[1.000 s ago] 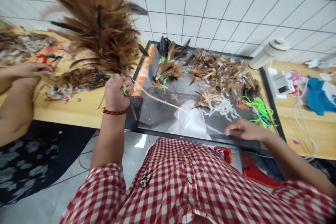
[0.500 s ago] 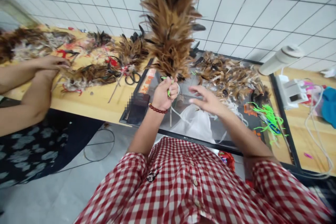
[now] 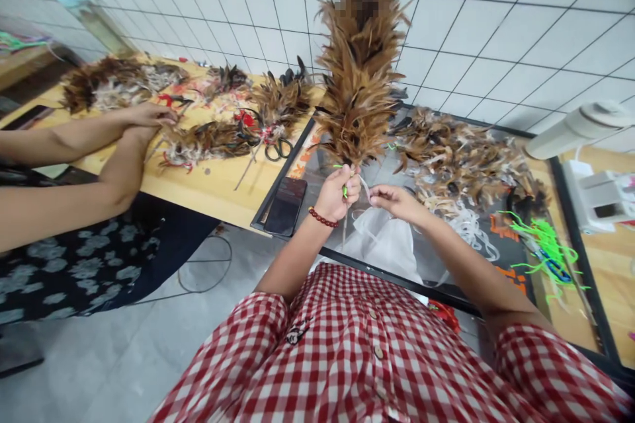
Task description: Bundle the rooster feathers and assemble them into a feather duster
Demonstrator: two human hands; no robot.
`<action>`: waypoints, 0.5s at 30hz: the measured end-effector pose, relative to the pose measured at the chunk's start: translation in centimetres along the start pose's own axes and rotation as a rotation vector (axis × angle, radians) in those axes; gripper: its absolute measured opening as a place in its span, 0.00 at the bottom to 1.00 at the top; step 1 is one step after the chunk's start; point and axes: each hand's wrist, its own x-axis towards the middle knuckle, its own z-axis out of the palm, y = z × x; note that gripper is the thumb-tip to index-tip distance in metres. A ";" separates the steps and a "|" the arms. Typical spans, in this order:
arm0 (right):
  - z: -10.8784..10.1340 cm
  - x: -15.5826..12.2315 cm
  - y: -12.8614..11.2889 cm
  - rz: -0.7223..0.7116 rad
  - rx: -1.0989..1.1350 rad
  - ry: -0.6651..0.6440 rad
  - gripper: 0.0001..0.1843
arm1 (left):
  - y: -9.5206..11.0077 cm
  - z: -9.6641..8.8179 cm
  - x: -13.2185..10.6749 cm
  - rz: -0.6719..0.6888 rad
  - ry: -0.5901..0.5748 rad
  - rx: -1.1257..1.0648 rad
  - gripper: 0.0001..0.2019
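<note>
My left hand (image 3: pixel 341 193) is closed around the stick at the lower end of a brown feather duster (image 3: pixel 358 86), which stands upright above it. A bit of bright green string shows between those fingers. My right hand (image 3: pixel 394 201) pinches a white strip (image 3: pixel 366 186) that runs up to the duster's base, just right of my left hand. Below both hands lies white translucent plastic (image 3: pixel 381 241). To the right, loose brown feathers (image 3: pixel 461 152) are heaped on the dark-framed board (image 3: pixel 337 254).
White strips (image 3: pixel 469 228) and green strings (image 3: pixel 546 248) lie at the right, by a white bottle (image 3: pixel 578 129). A phone (image 3: pixel 285 206) rests on the left. Further left, a co-worker's hands (image 3: pixel 149 120) are at another feather bundle (image 3: pixel 208 140), near scissors (image 3: pixel 278 149).
My right hand has gone from open with spread fingers to pinching the white strip near the duster's base. The view has shifted, so things appear further right.
</note>
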 end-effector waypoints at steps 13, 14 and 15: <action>2.9 10.3 -0.6 0.065 -0.866 0.058 0.19 | -1.9 0.8 -0.2 -0.010 -0.025 0.008 0.15; 2.9 10.5 -0.3 0.034 -0.862 0.040 0.19 | -1.9 0.6 -0.2 -0.010 -0.019 0.001 0.15; 2.8 10.7 -0.1 -0.007 -0.856 0.020 0.18 | -1.8 0.5 -0.2 -0.013 -0.012 -0.004 0.15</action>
